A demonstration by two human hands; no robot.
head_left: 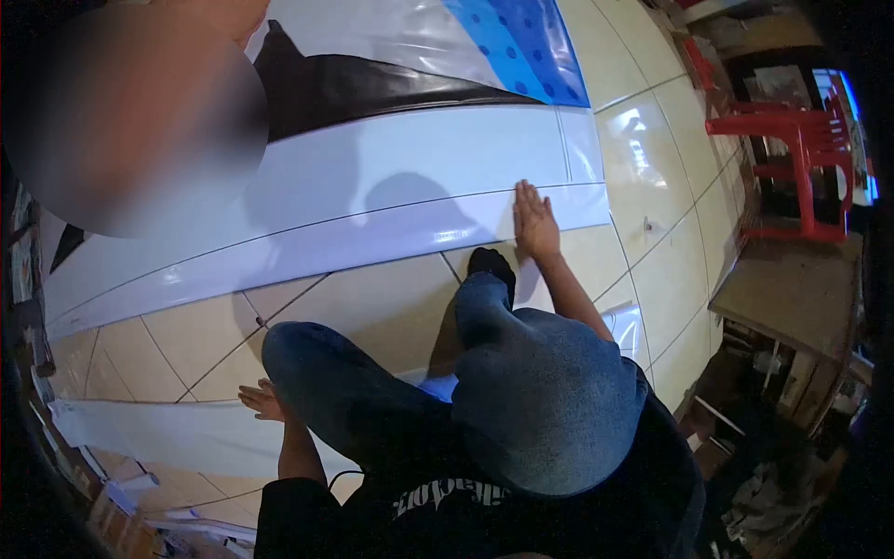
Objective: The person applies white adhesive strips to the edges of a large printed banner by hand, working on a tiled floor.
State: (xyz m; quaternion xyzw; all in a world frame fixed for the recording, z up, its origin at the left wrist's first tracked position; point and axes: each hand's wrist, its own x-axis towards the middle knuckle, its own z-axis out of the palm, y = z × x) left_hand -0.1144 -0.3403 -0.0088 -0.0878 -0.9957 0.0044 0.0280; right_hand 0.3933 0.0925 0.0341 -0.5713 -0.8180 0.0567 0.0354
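A large glossy vinyl banner (307, 177) lies on the tiled floor, white with black and blue printed areas. A thin dark line runs along the border (372, 228) nearest me. My right hand (535, 224) rests flat on that border near its right end, fingers together and stretched out, with nothing held. Beside my bent left knee, my left hand (262, 401) has its fingers stretched out and holds nothing. It overlaps a second white sheet (149, 429) on the floor at the left.
Another person (135, 121), mostly blurred, is at the banner's upper left. A red plastic chair (801, 140) stands at the right, above a wooden board (787, 289) and cluttered items. Pale floor tiles (656, 177) border the banner. My foot in a dark sock (492, 267) is close to its edge.
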